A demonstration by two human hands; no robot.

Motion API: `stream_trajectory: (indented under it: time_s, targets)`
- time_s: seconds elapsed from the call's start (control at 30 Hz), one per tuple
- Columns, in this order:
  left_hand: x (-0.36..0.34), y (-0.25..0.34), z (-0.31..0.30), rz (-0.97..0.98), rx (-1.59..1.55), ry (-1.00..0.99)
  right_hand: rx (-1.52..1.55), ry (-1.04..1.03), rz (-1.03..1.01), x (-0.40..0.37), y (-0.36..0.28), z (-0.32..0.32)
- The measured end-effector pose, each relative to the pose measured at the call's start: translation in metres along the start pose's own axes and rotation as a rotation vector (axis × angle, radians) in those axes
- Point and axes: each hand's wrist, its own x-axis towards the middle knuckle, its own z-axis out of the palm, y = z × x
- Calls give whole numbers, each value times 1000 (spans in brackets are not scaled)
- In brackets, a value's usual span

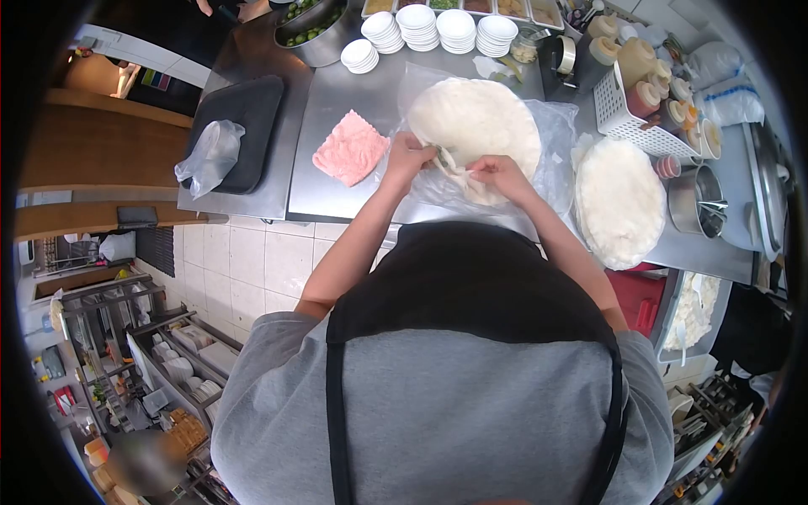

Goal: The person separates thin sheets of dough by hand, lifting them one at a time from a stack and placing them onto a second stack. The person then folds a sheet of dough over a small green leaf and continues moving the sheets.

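Observation:
A large round sheet of pale dough or flatbread lies on clear plastic on the steel counter. At its near edge, my left hand pinches a folded pale strip, which looks like part of the flatbread. A small dark spot shows beside those fingertips; I cannot make out what it is. My right hand has its fingers closed on the other end of the same strip. A pink cloth lies left of my left hand. Right of my right hand rests a second pale round.
Stacks of small white dishes line the back of the counter. A black tray with a plastic bag sits at left. At right stand a white basket of bottles and a metal pot.

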Motion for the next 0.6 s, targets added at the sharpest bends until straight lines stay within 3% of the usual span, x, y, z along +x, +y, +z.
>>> stream_trajectory:
  time_s: [0.17, 0.23, 0.37, 0.43, 0.6]
  targets:
    - [-11, 5, 2, 14, -67, 34, 275, 41, 221, 8, -22, 5]
    - [-17, 4, 6, 38, -102, -28, 365, 31, 219, 18, -17, 10]
    - [-2, -19, 1, 85, 12, 39, 667, -19, 280, 33, 0, 2]
    - [5, -27, -2, 200, 34, 69, 771, 33, 236, 33, 12, -3]
    - [9, -37, -8, 167, 11, 67, 950, 213, 144, 30, 21, -38]
